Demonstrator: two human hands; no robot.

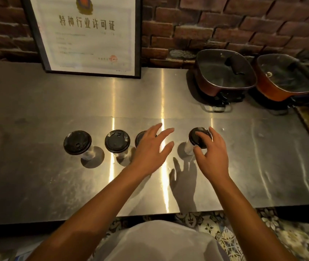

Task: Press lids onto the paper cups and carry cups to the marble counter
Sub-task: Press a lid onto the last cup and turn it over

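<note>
Four lidded cups stood on the desk; right hand gripped the 3 o'clock one's lid; left hand spread wide.

Framed certificate and two lidded pots against brick wall

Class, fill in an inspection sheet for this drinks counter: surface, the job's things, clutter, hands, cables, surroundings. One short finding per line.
Surface: steel counter, shiny, streaked with light.
Job's things: four paper cups in a row with black lids: far-left cup, second cup, third cup partly hidden, right cup.
Clutter: two lidded pots, back right.
Hands: left hand open above the third cup; right hand grips the right cup's lid.
Cables: nothing seen.
Surroundings: brick wall, framed certificate leaning on it, patterned floor.
</note>
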